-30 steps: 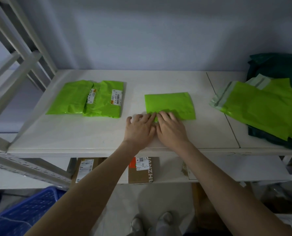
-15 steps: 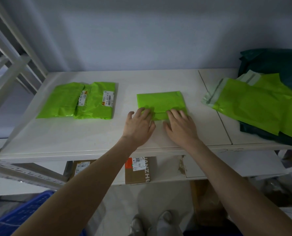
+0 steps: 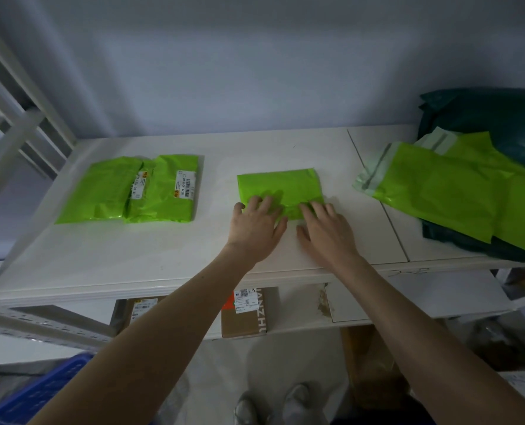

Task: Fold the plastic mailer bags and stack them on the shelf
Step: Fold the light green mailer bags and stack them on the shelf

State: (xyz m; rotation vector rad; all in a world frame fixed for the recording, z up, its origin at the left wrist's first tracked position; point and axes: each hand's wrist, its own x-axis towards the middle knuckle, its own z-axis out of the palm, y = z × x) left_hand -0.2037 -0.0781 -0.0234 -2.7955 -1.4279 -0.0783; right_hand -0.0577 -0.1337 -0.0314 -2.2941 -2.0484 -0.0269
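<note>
The folded green mailer bag (image 3: 278, 188) lies flat at the middle of the white shelf (image 3: 163, 250). The left hand (image 3: 256, 227) and right hand (image 3: 327, 233) rest open, fingers spread, pressing its near edge. Two labelled folded bags (image 3: 132, 188) lie to the left; unfolded bags (image 3: 457, 191) are piled right.

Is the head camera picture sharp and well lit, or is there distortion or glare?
Head view: dim, bluish light; wide-angle bending curves the shelf edge and rack posts; both hands and the folded mailer look reasonably sharp; label text on the left mailers is barely readable; no strong glare.
</note>
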